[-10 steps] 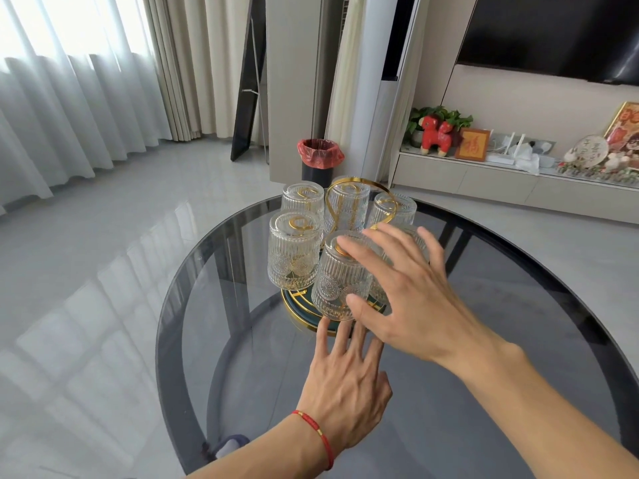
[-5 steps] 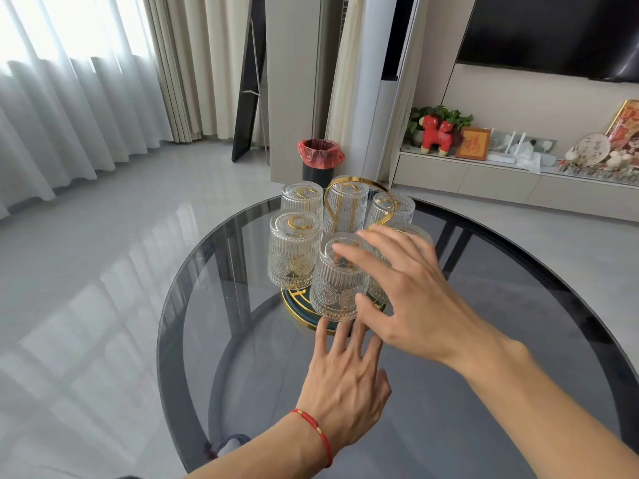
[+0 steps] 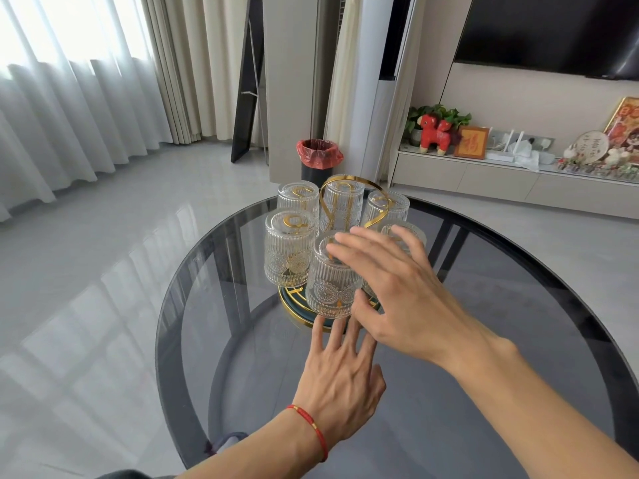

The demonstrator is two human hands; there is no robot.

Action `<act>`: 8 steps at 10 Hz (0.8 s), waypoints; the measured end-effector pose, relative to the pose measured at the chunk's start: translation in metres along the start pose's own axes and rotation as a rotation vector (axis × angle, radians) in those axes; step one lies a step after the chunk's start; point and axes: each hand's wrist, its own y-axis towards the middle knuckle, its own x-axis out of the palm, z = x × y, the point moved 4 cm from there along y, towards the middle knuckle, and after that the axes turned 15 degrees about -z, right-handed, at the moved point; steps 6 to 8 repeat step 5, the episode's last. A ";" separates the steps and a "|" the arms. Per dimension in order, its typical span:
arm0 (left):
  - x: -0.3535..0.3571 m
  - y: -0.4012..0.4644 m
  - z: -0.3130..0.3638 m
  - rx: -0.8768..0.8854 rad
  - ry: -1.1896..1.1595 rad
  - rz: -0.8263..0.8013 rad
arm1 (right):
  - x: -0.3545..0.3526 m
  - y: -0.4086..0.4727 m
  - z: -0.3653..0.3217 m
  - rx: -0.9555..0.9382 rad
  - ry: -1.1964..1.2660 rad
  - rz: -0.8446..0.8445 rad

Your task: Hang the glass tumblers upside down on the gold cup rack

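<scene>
The gold cup rack (image 3: 345, 188) stands on a dark round base (image 3: 294, 307) on the glass table. Several ribbed glass tumblers hang upside down on it. The nearest tumbler (image 3: 328, 288) sits at the front, and another tumbler (image 3: 288, 250) hangs to its left. My right hand (image 3: 397, 292) hovers beside the nearest tumbler with fingers spread, fingertips over its upturned bottom and thumb by its rim; it holds nothing. My left hand (image 3: 340, 378) lies flat on the table just in front of the base, fingers apart, with a red bracelet on the wrist.
The round smoked-glass table (image 3: 484, 426) has a dark rim and bare surface around the rack. Beyond it stand a bin with a red liner (image 3: 318, 157), a low TV shelf (image 3: 501, 174) with ornaments, and curtains at the left.
My right hand has loosened from the nearest tumbler and drawn slightly back toward me, fingers spreading. My left hand has stayed in place on the table.
</scene>
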 end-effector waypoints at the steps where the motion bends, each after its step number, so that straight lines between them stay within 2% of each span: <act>1: -0.002 0.000 0.001 0.004 0.008 0.007 | 0.001 0.000 -0.001 0.013 -0.009 -0.011; 3: -0.011 -0.008 0.001 0.025 -0.065 0.021 | 0.000 -0.005 -0.003 0.001 0.012 0.000; 5: -0.017 -0.037 0.001 0.116 -0.206 0.029 | -0.003 -0.025 -0.001 0.020 0.119 0.169; 8: -0.017 -0.037 0.001 0.116 -0.206 0.029 | -0.003 -0.025 -0.001 0.020 0.119 0.169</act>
